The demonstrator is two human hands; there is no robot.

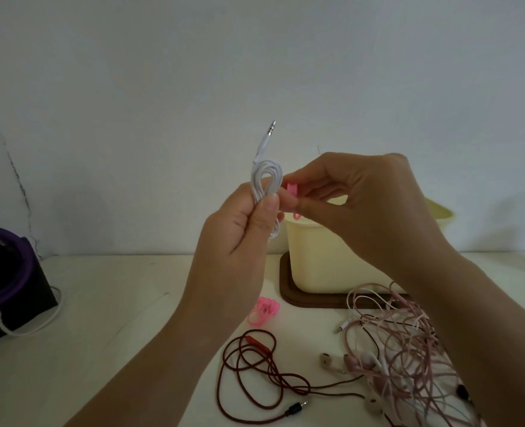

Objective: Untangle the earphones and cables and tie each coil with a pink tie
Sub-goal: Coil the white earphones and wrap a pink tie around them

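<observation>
My left hand [239, 229] grips a coiled white cable [265, 180] upright above the table, its jack plug pointing up. Right beside the coil, my right hand [356, 198] pinches a pink tie [292, 190] between thumb and fingers; a loop of the tie hangs below the thumb. More pink ties [264, 310] lie in a small heap on the table under my hands. A dark red earphone cable [255, 368] lies loose in the front middle. A tangle of pink and white earphones [406, 352] sits at the front right, partly hidden by my right forearm.
A cream tub [316, 257] stands on a dark brown tray [288, 291] at the back, against the white wall. At the left edge stands a black and purple device [5, 272] with a white lead [33, 328] trailing from it.
</observation>
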